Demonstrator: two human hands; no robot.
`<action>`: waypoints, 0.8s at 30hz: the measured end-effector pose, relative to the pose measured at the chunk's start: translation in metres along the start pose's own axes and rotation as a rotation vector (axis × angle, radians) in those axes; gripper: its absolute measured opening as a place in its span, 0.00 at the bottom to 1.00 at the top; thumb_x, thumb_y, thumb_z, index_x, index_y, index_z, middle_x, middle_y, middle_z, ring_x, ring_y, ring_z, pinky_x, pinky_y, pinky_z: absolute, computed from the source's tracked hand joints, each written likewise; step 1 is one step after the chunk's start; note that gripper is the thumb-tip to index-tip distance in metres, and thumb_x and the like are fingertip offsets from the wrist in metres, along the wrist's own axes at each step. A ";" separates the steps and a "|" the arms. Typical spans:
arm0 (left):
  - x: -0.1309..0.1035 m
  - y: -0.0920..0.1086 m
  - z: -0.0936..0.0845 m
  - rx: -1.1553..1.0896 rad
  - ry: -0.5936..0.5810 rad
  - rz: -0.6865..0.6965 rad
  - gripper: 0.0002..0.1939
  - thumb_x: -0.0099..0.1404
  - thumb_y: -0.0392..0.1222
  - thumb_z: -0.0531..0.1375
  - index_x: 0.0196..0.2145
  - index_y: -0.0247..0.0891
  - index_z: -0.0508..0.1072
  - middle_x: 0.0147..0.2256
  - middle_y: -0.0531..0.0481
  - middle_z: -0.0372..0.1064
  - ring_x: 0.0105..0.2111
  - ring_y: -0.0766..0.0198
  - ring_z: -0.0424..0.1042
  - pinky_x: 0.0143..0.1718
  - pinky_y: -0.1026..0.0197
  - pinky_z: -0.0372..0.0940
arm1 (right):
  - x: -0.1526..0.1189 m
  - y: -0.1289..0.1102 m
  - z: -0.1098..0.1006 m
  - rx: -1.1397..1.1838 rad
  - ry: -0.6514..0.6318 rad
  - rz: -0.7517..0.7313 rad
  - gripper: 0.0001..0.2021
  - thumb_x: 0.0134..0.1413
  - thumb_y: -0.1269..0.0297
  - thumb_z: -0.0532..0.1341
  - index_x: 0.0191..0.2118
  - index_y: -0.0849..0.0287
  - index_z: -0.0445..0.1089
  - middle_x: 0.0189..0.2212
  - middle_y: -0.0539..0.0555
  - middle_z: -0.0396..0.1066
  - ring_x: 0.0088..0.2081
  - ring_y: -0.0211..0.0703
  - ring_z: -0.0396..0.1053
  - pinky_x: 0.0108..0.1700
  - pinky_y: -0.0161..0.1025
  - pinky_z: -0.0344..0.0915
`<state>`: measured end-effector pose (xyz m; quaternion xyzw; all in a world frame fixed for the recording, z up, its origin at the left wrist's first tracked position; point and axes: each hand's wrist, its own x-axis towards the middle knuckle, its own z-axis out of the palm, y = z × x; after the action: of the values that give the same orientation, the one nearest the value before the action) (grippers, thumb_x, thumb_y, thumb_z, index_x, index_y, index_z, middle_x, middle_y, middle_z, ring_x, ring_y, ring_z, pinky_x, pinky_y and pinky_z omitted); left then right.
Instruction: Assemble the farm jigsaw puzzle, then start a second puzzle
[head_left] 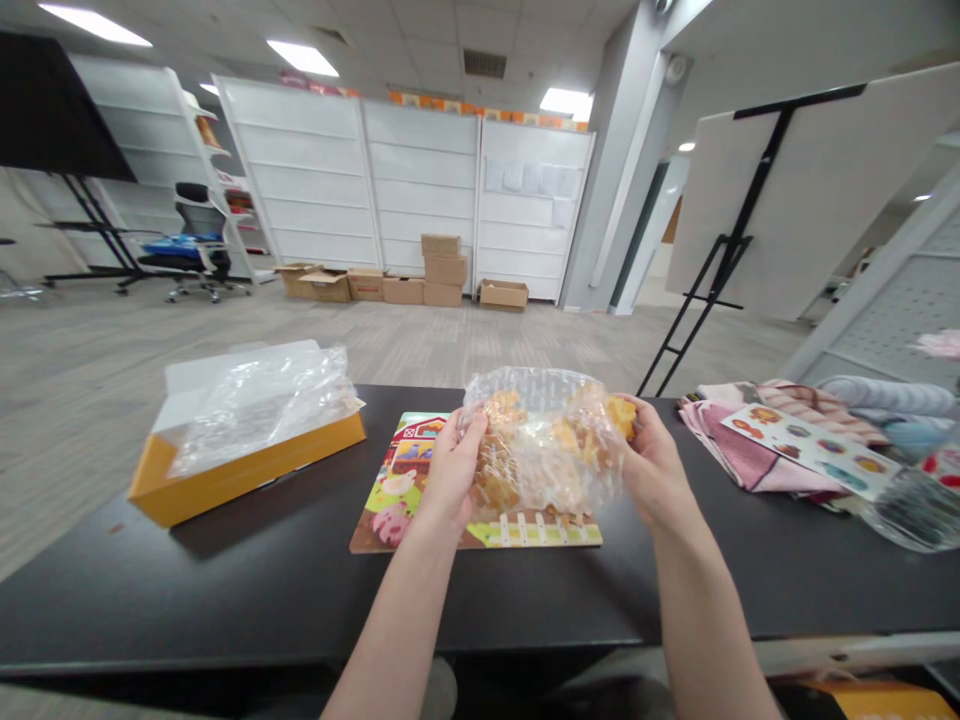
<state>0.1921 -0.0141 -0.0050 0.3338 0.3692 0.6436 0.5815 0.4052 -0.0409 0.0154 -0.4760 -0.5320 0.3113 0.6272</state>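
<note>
A clear bubble-wrap bundle with yellow-orange pieces inside is held up between both hands over a colourful farm-picture board. My left hand grips its left side, thumb on top. At the other end, my right hand is closed on the bundle's right side, where a yellow piece shows at the fingertips. The board lies flat on the black table and is partly hidden by the bundle and my left hand.
An open yellow box with clear plastic wrap inside stands on the left. To the right lie folded pink cloths, a sticker sheet and a clear plastic package. Cardboard boxes sit beyond the table.
</note>
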 end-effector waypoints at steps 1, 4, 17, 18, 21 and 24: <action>0.002 0.001 -0.003 -0.003 0.033 0.016 0.21 0.55 0.48 0.70 0.45 0.39 0.75 0.39 0.49 0.77 0.39 0.60 0.77 0.42 0.60 0.70 | 0.002 0.001 -0.004 -0.001 0.025 -0.009 0.27 0.50 0.48 0.70 0.52 0.52 0.65 0.45 0.55 0.75 0.42 0.47 0.76 0.40 0.41 0.75; 0.009 0.007 -0.013 -0.010 0.156 0.120 0.17 0.55 0.46 0.69 0.41 0.39 0.75 0.34 0.53 0.75 0.34 0.63 0.75 0.38 0.63 0.70 | 0.008 0.005 -0.020 0.010 0.101 -0.005 0.28 0.49 0.47 0.71 0.52 0.51 0.66 0.46 0.55 0.75 0.43 0.47 0.75 0.40 0.40 0.75; 0.000 0.049 -0.018 -0.293 0.321 0.089 0.05 0.61 0.34 0.64 0.36 0.37 0.75 0.31 0.54 0.77 0.28 0.67 0.76 0.31 0.66 0.72 | -0.029 0.002 0.045 -0.602 -0.449 -0.086 0.14 0.63 0.59 0.59 0.51 0.56 0.64 0.38 0.55 0.76 0.39 0.50 0.74 0.43 0.43 0.67; -0.002 0.050 -0.016 -0.291 0.314 0.092 0.05 0.61 0.34 0.64 0.36 0.37 0.75 0.30 0.54 0.76 0.27 0.67 0.76 0.30 0.66 0.71 | -0.031 0.003 0.050 -0.619 -0.474 -0.102 0.13 0.63 0.61 0.58 0.51 0.56 0.64 0.39 0.56 0.76 0.42 0.51 0.74 0.45 0.44 0.66; -0.006 0.052 -0.012 -0.290 0.294 0.096 0.05 0.60 0.34 0.65 0.36 0.36 0.75 0.30 0.54 0.76 0.27 0.67 0.75 0.30 0.66 0.71 | -0.034 0.009 0.056 -0.683 -0.501 -0.115 0.14 0.63 0.63 0.59 0.52 0.58 0.64 0.44 0.60 0.76 0.48 0.54 0.72 0.50 0.47 0.64; -0.010 0.053 -0.009 -0.278 0.292 0.079 0.06 0.61 0.34 0.65 0.38 0.36 0.75 0.31 0.53 0.77 0.27 0.67 0.75 0.31 0.66 0.71 | -0.033 0.017 0.055 -0.782 -0.487 -0.109 0.12 0.61 0.62 0.61 0.49 0.59 0.66 0.43 0.62 0.75 0.47 0.55 0.72 0.49 0.47 0.64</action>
<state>0.1589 -0.0278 0.0367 0.1676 0.3435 0.7524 0.5365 0.3467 -0.0498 -0.0140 -0.5612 -0.7654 0.1568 0.2731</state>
